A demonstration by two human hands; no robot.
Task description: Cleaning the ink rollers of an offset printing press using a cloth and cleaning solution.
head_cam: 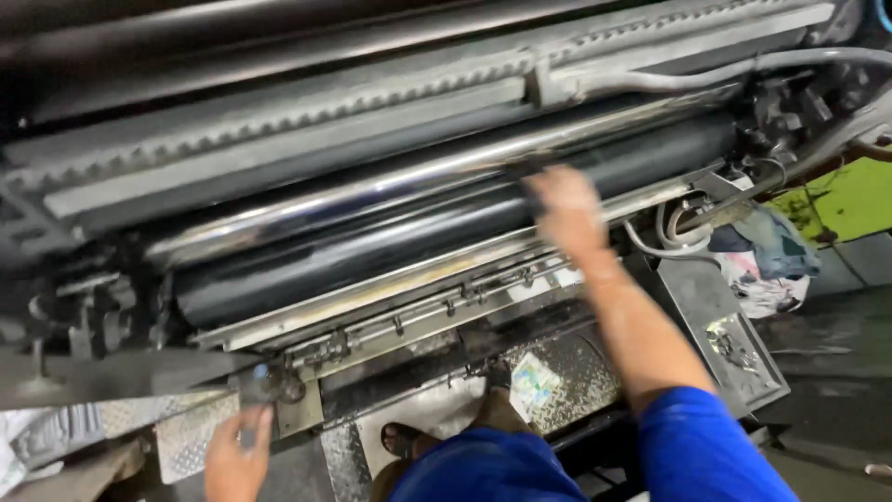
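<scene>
I look down at a large printing machine with a long black roller (372,246) and a shiny metal roller (390,186) above it. My right hand (567,209) reaches forward and rests on the black roller near its right part; it is blurred, and its fingertips are dark. What it holds, if anything, I cannot make out. My left hand (237,455) is low at the left, fingers closed around a small round knob (263,383) on the machine's front. My blue sleeve (706,446) and blue trousers show at the bottom.
A metal bar with clamps (446,302) runs below the black roller. A chequered metal step plate (576,372) lies under my foot. Crumpled stained rags (767,260) sit at the right by hoses. A green surface (850,200) is at the far right.
</scene>
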